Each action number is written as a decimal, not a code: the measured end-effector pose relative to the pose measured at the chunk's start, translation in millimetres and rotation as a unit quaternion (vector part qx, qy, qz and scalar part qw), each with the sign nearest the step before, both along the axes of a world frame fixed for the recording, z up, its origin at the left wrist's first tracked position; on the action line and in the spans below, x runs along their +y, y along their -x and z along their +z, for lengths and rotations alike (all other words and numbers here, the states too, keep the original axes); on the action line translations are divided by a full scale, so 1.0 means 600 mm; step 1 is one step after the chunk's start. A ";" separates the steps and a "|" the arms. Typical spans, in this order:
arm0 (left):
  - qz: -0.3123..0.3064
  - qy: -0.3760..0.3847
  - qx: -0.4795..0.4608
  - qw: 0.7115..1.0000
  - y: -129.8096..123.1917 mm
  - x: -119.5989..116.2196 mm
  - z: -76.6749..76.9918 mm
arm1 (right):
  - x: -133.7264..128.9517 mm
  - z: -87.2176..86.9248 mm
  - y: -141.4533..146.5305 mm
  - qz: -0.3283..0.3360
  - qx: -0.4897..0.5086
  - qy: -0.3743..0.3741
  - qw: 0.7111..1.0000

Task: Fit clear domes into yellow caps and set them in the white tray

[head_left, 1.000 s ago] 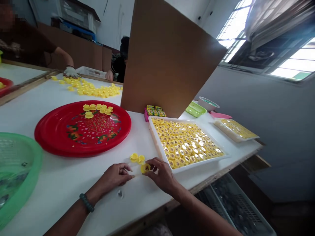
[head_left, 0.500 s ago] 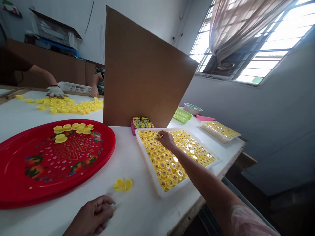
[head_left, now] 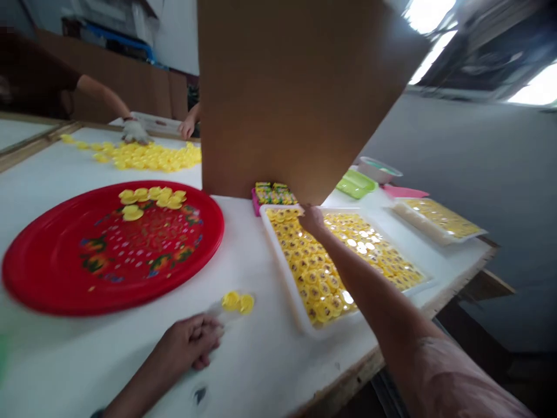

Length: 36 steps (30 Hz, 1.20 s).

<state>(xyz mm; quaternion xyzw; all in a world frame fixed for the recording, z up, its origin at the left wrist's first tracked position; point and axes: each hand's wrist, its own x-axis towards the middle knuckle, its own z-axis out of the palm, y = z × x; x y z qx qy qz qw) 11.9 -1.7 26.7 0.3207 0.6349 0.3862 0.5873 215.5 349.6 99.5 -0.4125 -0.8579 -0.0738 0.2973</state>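
My right hand (head_left: pixel 311 219) reaches over the far left part of a white tray (head_left: pixel 285 284), its fingers bunched together and pointing down at the pieces. Blur hides what is at its fingertips. Rows of small yellow round plastic pieces (head_left: pixel 319 278) with printed centres fill the tray. Low over the white table, my left hand (head_left: pixel 195 339) is closed with curled fingers; anything in it is too small to make out. Two yellow hat-shaped plastic pieces (head_left: pixel 238 302) lie just beyond its fingers.
A big red tray (head_left: pixel 39 255) with several yellow pieces (head_left: pixel 152 198) stands left. Behind the white tray are an upright cardboard sheet (head_left: pixel 296 98) and a pink box of small packets (head_left: pixel 275 194). A co-worker's gloved hand (head_left: pixel 136 132) rests at a yellow heap (head_left: pixel 152 157). Another filled tray (head_left: pixel 439 217) stands right.
The view has tilted down and turned left, so things sit higher and further right. My right hand has moved slightly toward the tray's far edge. My left hand stays near the two loose pieces.
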 end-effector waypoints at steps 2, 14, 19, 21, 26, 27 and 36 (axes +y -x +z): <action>0.001 -0.020 -0.022 1.000 0.006 -0.003 0.017 | -0.059 0.009 0.011 0.009 0.011 0.028 1.000; 0.130 -0.077 0.107 0.983 0.039 -0.013 0.027 | -0.545 -0.050 0.056 0.492 -0.193 0.181 0.829; 0.112 -0.097 0.139 0.979 0.038 -0.013 0.024 | -0.548 -0.077 0.054 0.458 -0.203 0.167 0.849; 0.098 -0.099 0.126 0.982 0.030 -0.014 0.029 | -0.546 -0.084 0.052 0.434 -0.130 0.196 0.870; 0.040 -0.145 0.019 0.988 -0.003 -0.019 0.047 | -0.529 -0.083 0.057 0.278 0.196 0.392 0.855; 0.034 -0.153 -0.005 0.988 -0.010 -0.020 0.049 | -0.524 -0.081 0.059 0.256 0.240 0.427 0.834; 0.046 -0.139 -0.032 0.989 -0.031 -0.018 0.047 | -0.504 -0.108 0.069 0.176 0.437 0.565 0.677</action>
